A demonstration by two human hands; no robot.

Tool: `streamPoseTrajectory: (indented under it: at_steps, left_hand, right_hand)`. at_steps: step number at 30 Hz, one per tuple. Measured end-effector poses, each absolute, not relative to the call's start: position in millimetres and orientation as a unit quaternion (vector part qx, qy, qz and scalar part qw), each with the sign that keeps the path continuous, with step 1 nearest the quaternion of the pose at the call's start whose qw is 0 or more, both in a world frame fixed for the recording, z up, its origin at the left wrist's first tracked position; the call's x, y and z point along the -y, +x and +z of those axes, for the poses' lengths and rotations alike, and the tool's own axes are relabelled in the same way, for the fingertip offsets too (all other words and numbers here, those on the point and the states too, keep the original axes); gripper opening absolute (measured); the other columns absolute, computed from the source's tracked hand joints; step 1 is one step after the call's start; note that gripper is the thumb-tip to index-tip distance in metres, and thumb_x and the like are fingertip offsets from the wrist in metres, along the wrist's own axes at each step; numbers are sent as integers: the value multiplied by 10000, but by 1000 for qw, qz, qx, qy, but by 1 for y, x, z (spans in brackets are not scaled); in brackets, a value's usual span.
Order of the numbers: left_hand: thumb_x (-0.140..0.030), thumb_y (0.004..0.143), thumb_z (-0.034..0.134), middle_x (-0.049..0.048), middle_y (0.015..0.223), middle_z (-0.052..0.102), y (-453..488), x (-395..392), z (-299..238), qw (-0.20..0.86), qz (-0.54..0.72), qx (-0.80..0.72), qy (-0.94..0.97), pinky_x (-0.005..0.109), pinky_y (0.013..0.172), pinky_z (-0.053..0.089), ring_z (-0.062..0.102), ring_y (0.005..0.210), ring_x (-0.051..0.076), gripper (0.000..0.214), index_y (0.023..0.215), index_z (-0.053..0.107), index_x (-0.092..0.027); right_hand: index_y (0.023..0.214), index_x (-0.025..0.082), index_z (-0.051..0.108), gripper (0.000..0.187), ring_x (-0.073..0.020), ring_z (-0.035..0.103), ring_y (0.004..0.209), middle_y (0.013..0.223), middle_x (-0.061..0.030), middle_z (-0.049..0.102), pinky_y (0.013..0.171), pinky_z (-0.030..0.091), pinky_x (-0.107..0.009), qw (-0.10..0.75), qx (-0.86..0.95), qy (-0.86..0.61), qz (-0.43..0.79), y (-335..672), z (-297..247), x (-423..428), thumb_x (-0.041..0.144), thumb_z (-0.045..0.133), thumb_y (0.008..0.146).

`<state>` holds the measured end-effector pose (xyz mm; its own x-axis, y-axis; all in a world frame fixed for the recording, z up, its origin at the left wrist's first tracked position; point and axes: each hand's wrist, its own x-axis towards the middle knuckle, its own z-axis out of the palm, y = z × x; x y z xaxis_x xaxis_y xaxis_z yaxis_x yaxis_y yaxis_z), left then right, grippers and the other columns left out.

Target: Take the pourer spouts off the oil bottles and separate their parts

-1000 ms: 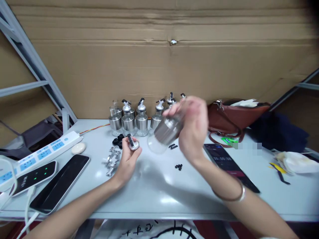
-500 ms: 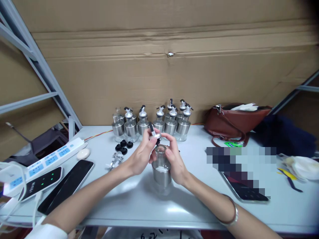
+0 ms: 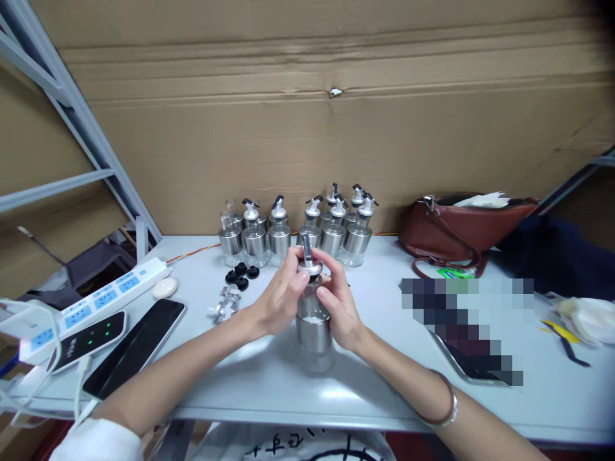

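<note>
A glass oil bottle with a steel band (image 3: 314, 334) stands upright on the table in front of me. On its mouth sits a silver pour spout with a black lever (image 3: 310, 264). My left hand (image 3: 283, 291) is closed on the spout, thumb at its near side. My right hand (image 3: 341, 307) wraps the bottle's neck from the right, its index finger up by the spout. Behind them, several like bottles (image 3: 280, 240) stand in rows, most with spouts fitted. Several black stoppers (image 3: 241, 275) and a few silver spout parts (image 3: 227, 304) lie to the left.
On the left lie a power strip (image 3: 106, 294), a phone (image 3: 137, 346), a black device with green lights (image 3: 91, 339) and a round white object (image 3: 164, 288). A brown bag (image 3: 461, 234) and a partly blurred phone (image 3: 466, 365) are on the right. Cardboard (image 3: 288, 141) stands behind.
The spout, tilted above the bottle's mouth before, is now upright on it. My left hand moved slightly right with it. The whole view shifted a little.
</note>
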<state>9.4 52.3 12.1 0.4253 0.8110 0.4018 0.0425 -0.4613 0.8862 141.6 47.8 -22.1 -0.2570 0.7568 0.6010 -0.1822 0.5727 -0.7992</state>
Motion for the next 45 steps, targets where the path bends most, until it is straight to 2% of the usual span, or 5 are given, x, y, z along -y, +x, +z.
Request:
streamPoseTrajectory:
  at_steps: [5,15,26,37,45]
  left_hand:
    - [-487,876,380,93,1121,477,11,-58,1,363,457,-288,759,380,860,415,494,1002,227,378,1118,343,-199]
    - [-439,900,386,76,1057,545,16,-55,-18,396,468,-262,746,347,816,434,535,885,195,433,1246,324,-186]
    - [-490,900,405,30,895,547,25,-40,-29,371,551,-268,698,303,702,420,498,735,158,389,1173,411,-212]
    - [-459,936,341,60,1076,519,21,-43,-39,301,604,-201,710,355,806,413,520,900,186,280,1113,391,-248]
    - [-570,922,236,127,1214,436,11,-58,-43,228,591,-265,727,456,1014,342,439,1159,250,483,1228,345,-212]
  right_hand:
    - [1295,340,350,462,-206,596,872,1117,-52,573,765,526,-392,582,695,-228,355,142,-28,-50,488,479,876]
    - [1274,278,361,531,-265,381,1283,1362,-110,356,1000,416,-466,632,702,-246,217,138,-31,-47,193,547,784]
    - [1159,304,391,433,-239,557,1084,1270,-120,400,697,555,-363,648,687,-235,230,133,-32,-39,185,580,787]
    - [1058,298,472,366,-257,614,1094,1242,-101,566,774,564,-431,655,703,-204,190,132,-31,-36,134,627,770]
    - [1088,282,447,335,-261,588,1158,1303,-124,564,775,581,-428,596,754,-213,175,135,-27,-57,184,607,811]
